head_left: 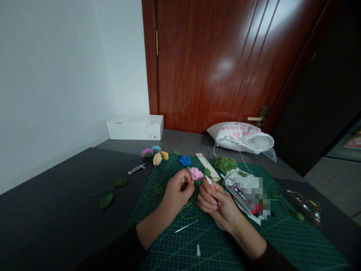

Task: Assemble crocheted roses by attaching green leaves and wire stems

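Note:
My left hand (179, 190) pinches a pink crocheted flower (196, 174) near its lower left edge, above a green cutting mat (175, 246). Closed around a small glue tube with a white nozzle (208, 180), my right hand (216, 199) holds the tip close to the flower's right side. Green leaves and stems lie behind and below the hands. A thin metal needle or hook (186, 226) rests on the mat, with a small white cap (198, 250) nearer to me.
Crocheted flowers (157, 159), a blue rose (185, 160), green yarn (225, 164) and a beige ruler (208, 166) lie behind. A B-7000 package (244, 195) is at right. Farther back stand a white box (135, 128) and a white bag (239, 136). Leaves (107, 200) lie left.

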Demonstrator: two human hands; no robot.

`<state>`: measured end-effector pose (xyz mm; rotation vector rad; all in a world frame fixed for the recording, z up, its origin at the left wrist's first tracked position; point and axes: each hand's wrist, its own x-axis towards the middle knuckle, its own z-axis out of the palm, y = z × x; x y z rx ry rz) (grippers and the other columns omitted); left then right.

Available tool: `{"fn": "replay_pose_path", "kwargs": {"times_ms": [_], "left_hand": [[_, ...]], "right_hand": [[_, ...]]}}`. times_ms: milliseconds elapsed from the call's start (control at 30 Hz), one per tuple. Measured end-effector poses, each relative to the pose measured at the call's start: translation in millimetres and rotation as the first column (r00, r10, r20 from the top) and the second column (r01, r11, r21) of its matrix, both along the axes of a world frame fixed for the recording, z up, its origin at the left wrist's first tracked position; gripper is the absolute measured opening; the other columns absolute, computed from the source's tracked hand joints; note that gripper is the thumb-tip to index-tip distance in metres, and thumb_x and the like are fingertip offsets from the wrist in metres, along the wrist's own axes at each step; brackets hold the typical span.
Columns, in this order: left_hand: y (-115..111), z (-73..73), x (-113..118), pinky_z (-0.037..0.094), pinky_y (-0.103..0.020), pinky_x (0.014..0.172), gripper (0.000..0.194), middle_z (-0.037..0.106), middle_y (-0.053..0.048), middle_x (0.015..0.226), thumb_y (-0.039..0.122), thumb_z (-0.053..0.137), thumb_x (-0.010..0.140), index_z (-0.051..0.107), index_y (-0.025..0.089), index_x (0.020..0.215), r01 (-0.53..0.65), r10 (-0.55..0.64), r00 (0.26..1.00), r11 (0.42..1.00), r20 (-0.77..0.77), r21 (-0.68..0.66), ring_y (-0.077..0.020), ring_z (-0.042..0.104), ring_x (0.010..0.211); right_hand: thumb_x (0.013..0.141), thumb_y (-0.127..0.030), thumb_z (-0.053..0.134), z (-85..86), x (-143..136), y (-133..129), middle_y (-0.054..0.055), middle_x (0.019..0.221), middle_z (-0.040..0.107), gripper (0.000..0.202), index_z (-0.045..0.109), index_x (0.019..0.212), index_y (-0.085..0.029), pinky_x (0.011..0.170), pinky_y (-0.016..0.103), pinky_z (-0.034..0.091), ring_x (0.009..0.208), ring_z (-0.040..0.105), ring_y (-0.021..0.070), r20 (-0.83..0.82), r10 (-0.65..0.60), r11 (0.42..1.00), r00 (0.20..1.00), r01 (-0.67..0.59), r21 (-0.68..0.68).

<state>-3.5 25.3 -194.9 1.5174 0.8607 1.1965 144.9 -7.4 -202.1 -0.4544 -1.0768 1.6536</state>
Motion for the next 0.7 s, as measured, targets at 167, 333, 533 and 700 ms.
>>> {"fn": "replay_pose_path", "kwargs": {"times_ms": [167, 333, 533, 700], "left_hand": [[-0.6, 1.4, 0.6, 0.022, -0.016, 0.038, 0.019, 0.047, 0.01, 0.053, 0.018, 0.064, 0.077, 0.045, 0.022, 0.08, 0.008, -0.008, 1.0, 1.0, 0.005, -0.001, -0.0037, 0.033, 0.036], [-0.5, 0.9, 0.5, 0.026, -0.017, 0.04, 0.017, 0.055, 0.007, 0.057, 0.013, 0.061, 0.076, 0.052, 0.02, 0.089, -0.014, 0.014, 1.0, 1.0, -0.025, 0.028, -0.0059, 0.039, 0.038], [-2.8, 2.9, -0.6, 0.027, -0.018, 0.039, 0.01, 0.052, 0.007, 0.053, 0.016, 0.06, 0.079, 0.056, 0.02, 0.087, -0.058, 0.068, 0.99, 0.995, -0.12, 0.081, -0.0069, 0.041, 0.036], [-3.7, 1.6, -0.9, 0.025, -0.017, 0.035, 0.009, 0.053, 0.007, 0.053, 0.016, 0.06, 0.079, 0.056, 0.019, 0.085, -0.054, 0.059, 0.989, 0.998, -0.134, 0.039, -0.0059, 0.041, 0.031]], "right_hand": [[0.088, -0.054, 0.059, -5.0, 6.2, 8.0, -0.01, 0.051, 0.034, 0.034, 0.057, 0.087, -0.021, 0.043, 0.023, 0.019, 0.042, 0.024, 0.008, 0.247, -0.168, 0.971, 0.954, 0.117, 0.21], [0.091, -0.059, 0.051, -9.8, 13.6, 12.8, -0.008, 0.054, 0.036, 0.04, 0.06, 0.09, -0.019, 0.044, 0.023, 0.023, 0.044, 0.03, 0.009, 0.468, -0.436, 0.88, 0.769, 0.255, 0.401], [0.093, -0.049, 0.053, -12.8, 16.7, 11.4, -0.003, 0.059, 0.047, 0.036, 0.061, 0.074, -0.02, 0.051, 0.025, 0.027, 0.053, 0.039, 0.0121, 0.528, -0.568, 0.805, 0.631, 0.293, 0.516], [0.095, -0.05, 0.049, -8.6, 15.9, 9.9, -0.002, 0.062, 0.05, 0.04, 0.06, 0.07, -0.021, 0.055, 0.025, 0.03, 0.058, 0.044, 0.0138, 0.557, -0.591, 0.779, 0.584, 0.236, 0.58]]}}
